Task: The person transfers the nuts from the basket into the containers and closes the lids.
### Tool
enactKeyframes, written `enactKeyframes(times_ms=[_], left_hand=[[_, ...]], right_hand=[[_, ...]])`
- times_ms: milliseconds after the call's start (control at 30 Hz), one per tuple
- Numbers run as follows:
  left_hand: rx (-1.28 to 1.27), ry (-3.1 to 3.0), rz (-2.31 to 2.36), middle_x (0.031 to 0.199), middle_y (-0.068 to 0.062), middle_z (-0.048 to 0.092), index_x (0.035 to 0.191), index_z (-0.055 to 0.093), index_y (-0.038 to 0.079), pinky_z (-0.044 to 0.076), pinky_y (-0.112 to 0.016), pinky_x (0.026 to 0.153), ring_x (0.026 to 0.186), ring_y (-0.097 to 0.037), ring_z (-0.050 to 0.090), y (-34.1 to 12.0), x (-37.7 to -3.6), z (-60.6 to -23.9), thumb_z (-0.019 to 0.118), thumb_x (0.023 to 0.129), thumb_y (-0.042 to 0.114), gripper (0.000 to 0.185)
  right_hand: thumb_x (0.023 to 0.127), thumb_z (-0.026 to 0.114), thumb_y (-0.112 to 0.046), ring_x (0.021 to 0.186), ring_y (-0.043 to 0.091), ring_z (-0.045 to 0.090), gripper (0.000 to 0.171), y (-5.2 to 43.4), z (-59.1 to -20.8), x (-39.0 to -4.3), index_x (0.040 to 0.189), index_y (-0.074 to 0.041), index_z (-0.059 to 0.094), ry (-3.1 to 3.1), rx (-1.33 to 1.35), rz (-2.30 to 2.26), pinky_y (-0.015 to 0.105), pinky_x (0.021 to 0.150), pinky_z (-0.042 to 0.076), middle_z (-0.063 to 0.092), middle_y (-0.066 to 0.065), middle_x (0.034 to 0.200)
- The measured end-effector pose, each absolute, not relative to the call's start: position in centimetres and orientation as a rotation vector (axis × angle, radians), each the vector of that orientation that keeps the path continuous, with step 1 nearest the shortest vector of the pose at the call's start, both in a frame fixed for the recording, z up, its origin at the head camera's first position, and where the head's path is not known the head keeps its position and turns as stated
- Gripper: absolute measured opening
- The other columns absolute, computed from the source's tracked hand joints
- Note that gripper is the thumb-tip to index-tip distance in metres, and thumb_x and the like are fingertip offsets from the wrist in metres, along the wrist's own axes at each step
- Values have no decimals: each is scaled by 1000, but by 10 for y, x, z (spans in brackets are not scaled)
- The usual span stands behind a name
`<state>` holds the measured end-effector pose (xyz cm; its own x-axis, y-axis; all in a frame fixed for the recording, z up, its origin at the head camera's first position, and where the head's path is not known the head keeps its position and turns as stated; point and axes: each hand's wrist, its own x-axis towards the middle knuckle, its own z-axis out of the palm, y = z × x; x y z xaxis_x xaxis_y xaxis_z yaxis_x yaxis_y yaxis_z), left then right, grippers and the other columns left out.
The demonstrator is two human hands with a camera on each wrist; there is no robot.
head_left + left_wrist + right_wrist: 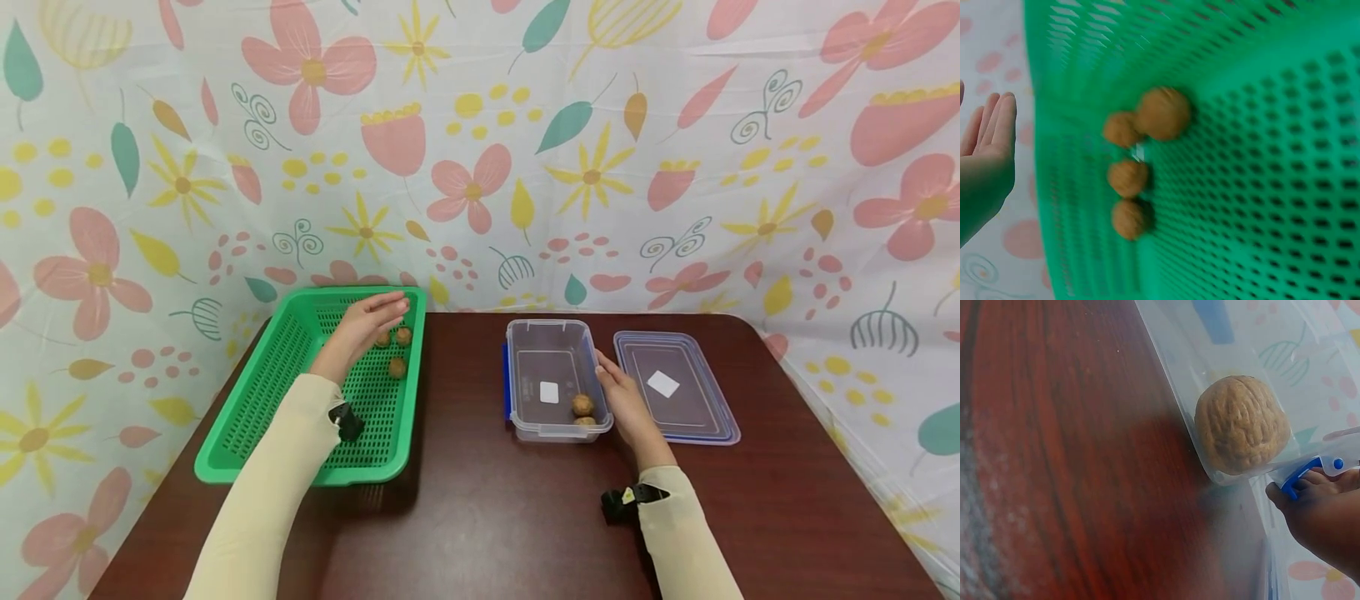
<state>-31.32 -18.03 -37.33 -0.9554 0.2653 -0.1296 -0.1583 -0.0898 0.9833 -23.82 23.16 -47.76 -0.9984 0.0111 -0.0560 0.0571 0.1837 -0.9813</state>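
My left hand (372, 319) hovers open, fingers straight, over the far end of a green plastic basket (255, 392). Several walnuts (397, 367) lie in the basket just right of and below that hand. The left wrist view shows the walnuts (1161, 114) on the green mesh and the hand's straight fingers (988, 134) at the left edge, holding nothing. My right hand (624, 400) rests against the right wall of a clear plastic box (555, 346) with two walnuts (582, 406) in its near corner. In the right wrist view a walnut (1241, 425) shows through the box wall, with fingertips (1297, 490) on the blue latch.
A clear lid (675, 386) lies flat on the dark wooden table (480, 517), right of the box. A floral cloth backdrop (480, 150) closes off the back and both sides. Bare tabletop lies between basket and box and along the near edge.
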Motion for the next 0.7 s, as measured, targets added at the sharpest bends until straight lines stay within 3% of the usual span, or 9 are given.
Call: enactKeyframes(times_ms=[333,533,700], left_hand=[[73,2021,1768,153,-18,30,150,29,0,25,-45,115,140,-31,29,-212,-322,-423,54,100,11,57],[113,2040,1689,152,-21,30,147,31,-4,29,-44,113,139,-33,32,-219,-325,-430,51,99,3,52],[169,2169,1508,151,-23,30,145,37,-5,35,-43,110,135,-35,38,-223,-326,-438,51,99,5,48]], right_hand=[[107,33,-22,145,33,12,51,233,-480,-237,154,-8,20,2396,58,-1943,48,118,11,17,16,158],[107,33,-22,145,33,13,51,233,-478,-238,154,-8,20,2398,54,-1953,49,117,12,17,17,158],[107,32,-21,144,34,15,51,233,-478,-238,154,-7,20,2399,61,-1957,49,117,14,18,18,157]])
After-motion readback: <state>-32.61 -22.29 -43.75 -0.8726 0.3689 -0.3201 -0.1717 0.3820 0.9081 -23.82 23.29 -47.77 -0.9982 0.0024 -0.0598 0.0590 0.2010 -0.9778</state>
